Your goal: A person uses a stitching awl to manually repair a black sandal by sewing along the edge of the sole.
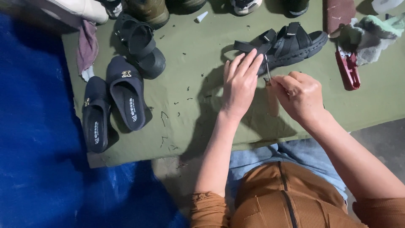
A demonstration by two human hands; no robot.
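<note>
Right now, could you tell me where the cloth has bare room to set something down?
Bare cloth lies between the slippers and the left hand, with only thread scraps, and below the red tool beside the right hand. The far edge is crowded with shoes and rags.

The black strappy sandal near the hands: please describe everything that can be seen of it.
The black sandal lies on its side on the green cloth, its thick, ridged sole turned toward the far edge. It has several wide webbing straps with small buckles; one loose strap loops out to the left. The material looks like fabric webbing over a rubbery sole. The left hand rests its fingertips on that strap, and the right hand holds a wooden-handled awl whose thin metal tip points at the strap.
</note>
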